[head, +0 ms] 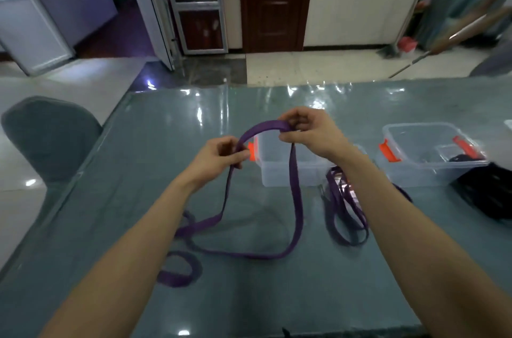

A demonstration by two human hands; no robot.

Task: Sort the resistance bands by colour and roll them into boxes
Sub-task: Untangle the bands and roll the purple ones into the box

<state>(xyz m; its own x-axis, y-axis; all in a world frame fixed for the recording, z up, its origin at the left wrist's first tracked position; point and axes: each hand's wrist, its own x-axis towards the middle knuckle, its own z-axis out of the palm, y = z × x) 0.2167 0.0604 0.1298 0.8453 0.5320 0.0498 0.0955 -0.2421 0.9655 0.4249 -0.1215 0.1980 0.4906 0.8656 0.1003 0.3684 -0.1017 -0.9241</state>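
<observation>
Over the glossy grey-green table [277,296], both hands up, one long flat purple resistance band [295,185] between them.
- left hand [221,157]: fingers curled, thumb and fingers pinching the band where it starts to arch.
- right hand [307,130]: higher and further out, fingers curled, pinching the top of the arch. Whether a roll is forming under the fingers: cannot tell.
- band: short arch spans hand to hand, two strands drop to the table and lie in a wide loop near the person. Tighter purple loop [180,268] at lower left; same band or separate, cannot tell.
- clear plastic box with orange latch [274,171]: on the table just behind the hands, partly hidden by the right wrist. Contents not visible.
- second clear plastic box with orange latches [429,174]: further right, something black [461,158] inside.
- loose bunch of purple bands [340,207]: on the table between the two boxes, in front of them, under the right forearm.
- heap of black bands [490,193]: right edge of the table, beside the second box.
- grey chair [50,138] at the table's left edge.
</observation>
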